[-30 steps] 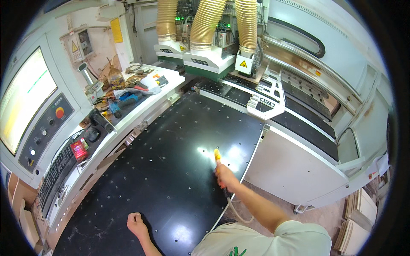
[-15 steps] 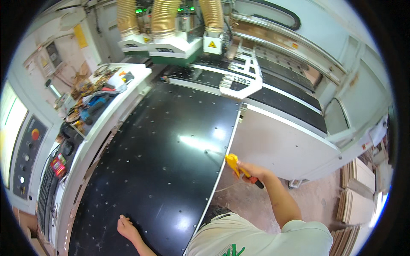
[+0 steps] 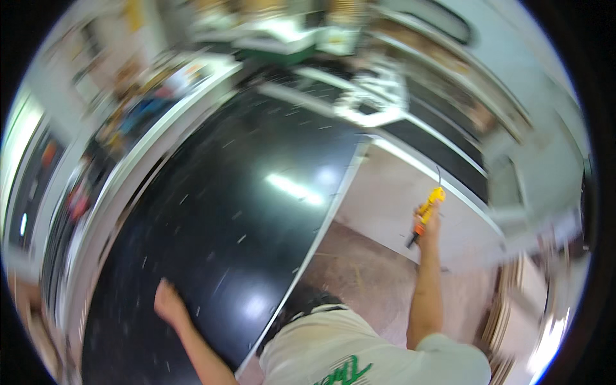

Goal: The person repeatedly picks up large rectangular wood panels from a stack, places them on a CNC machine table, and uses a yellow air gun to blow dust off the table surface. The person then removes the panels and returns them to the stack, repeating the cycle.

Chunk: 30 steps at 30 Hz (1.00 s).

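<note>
Grip, right hand: fingers closed round a yellow tool, held up off to the right of the worktop, over the pale floor.
Tool: yellow body, orange band, dark tip pointing down-left; a thin line rises from its top.
Grip, left hand: holding nothing, resting flat on the black worktop near its lower edge.
Surroundings: blurred machine housing beyond.

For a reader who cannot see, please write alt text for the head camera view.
Blurred fisheye view looking down: the person's left hand rests flat on a large glossy black machine bed, while the right hand holds a yellow and orange tool out over the floor beside it. Machine parts and a cluttered side shelf are too blurred to make out.
</note>
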Each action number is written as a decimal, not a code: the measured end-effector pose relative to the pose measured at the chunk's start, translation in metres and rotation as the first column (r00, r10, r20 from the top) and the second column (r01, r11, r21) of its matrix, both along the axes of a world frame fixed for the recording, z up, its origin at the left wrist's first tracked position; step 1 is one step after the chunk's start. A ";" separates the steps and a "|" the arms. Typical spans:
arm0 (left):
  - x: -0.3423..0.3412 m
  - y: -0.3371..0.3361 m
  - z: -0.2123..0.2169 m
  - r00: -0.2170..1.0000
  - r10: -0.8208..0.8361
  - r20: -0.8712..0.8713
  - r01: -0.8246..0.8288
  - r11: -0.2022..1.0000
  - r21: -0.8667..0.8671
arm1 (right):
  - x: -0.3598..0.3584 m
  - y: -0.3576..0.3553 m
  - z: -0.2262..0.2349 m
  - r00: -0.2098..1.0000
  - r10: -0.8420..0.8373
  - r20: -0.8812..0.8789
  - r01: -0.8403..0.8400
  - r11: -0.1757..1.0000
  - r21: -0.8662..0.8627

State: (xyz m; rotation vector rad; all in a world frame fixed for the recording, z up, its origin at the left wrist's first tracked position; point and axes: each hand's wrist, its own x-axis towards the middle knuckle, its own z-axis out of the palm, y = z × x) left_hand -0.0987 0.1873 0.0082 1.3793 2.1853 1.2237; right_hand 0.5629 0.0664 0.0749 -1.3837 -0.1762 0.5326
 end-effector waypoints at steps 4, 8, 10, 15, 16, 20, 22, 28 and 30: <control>0.003 0.000 0.004 0.930 0.049 0.365 -0.095 0.990 0.108 | -0.094 0.024 0.012 0.587 0.771 -0.248 -0.802 0.510 -0.312; 0.006 -0.007 0.016 0.967 0.222 0.124 -0.242 0.954 0.180 | -0.212 0.042 0.016 -0.093 0.921 -0.377 -0.907 -0.235 -0.350; 0.008 -0.023 0.021 0.965 0.230 0.128 -0.259 0.912 0.317 | -0.265 0.052 0.018 -0.271 0.865 -0.423 -0.811 -0.442 -0.384; 0.018 -0.081 0.018 0.921 0.345 0.178 -0.382 0.888 0.255 | -0.354 0.072 0.014 -0.498 0.805 -0.324 -0.747 -0.588 -0.311; 0.022 -0.091 0.016 0.913 0.363 0.188 -0.401 0.885 0.237 | -0.363 0.077 0.015 -0.509 0.807 -0.298 -0.763 -0.584 -0.278; 0.053 -0.119 0.017 0.720 0.310 0.621 -0.497 0.855 0.149 | -0.393 0.090 0.019 -0.551 0.802 -0.231 -0.765 -0.596 -0.244; 0.075 -0.126 0.023 0.644 0.261 0.719 -0.458 0.885 0.088 | -0.407 0.094 0.020 -0.561 0.785 -0.265 -0.750 -0.617 -0.239; 0.112 -0.099 0.035 0.693 0.293 0.659 -0.321 0.944 -0.081 | -0.410 0.092 0.013 -0.641 0.718 -0.271 -0.709 -0.689 -0.148; 0.115 -0.088 0.034 0.638 0.309 0.705 -0.397 0.917 -0.043 | -0.390 0.098 0.018 -0.684 0.659 -0.314 -0.698 -0.716 0.019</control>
